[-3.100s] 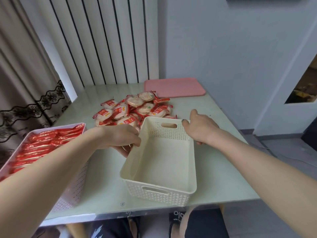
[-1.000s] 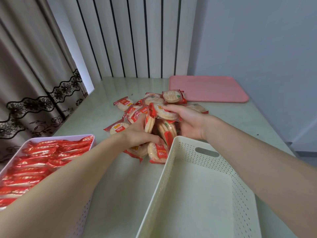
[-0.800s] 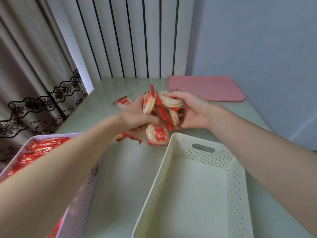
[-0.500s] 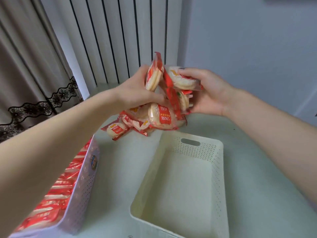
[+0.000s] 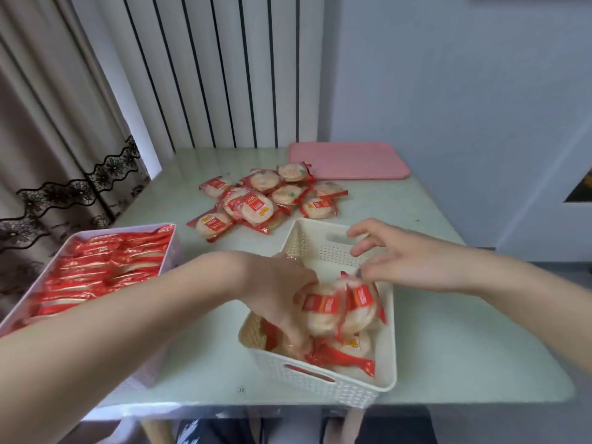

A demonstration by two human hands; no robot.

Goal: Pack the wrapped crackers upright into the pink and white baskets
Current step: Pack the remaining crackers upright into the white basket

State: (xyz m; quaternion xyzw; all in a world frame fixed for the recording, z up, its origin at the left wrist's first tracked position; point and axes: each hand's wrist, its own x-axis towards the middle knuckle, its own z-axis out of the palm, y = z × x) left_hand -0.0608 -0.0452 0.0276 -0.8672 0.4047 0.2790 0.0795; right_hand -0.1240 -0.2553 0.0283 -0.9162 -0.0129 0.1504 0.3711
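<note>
White basket [image 5: 389,331]: motion-blurred wrapped crackers [image 5: 339,310] inside
Left hand [image 5: 278,293]: fingers buried among them, grasp unclear
Right hand [image 5: 407,257]: released, spread above
Pink basket [image 5: 174,241]: full, cut off left
Loose pile [image 5: 262,200]: beyond

Pale green table [image 5: 448,331] under white basket [image 5: 389,341], pink basket [image 5: 28,302], loose crackers [image 5: 256,205], pink lid [image 5: 349,160]

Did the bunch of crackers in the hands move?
Yes. The bunch of crackers came down from above the white basket into its near end, left hand on it.
</note>
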